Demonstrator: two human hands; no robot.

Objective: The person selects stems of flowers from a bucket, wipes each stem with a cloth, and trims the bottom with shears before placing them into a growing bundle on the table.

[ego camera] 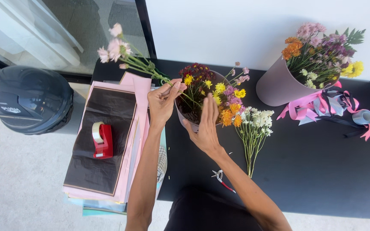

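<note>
Nearest you, small red-handled scissors (220, 177) lie on the black table (322, 171). Your right hand (205, 124) presses open and flat against the near wall of the mauve flower box (184, 114). Your left hand (162, 100) pinches the pink flower stems (140, 64) just left of it. White flowers (255, 124) lie right; a red tape dispenser (101, 139) sits far left.

bare black table (322, 171) right, white sprigs (255, 124) and snips (220, 176) near, paper stack (103, 141) left
</note>
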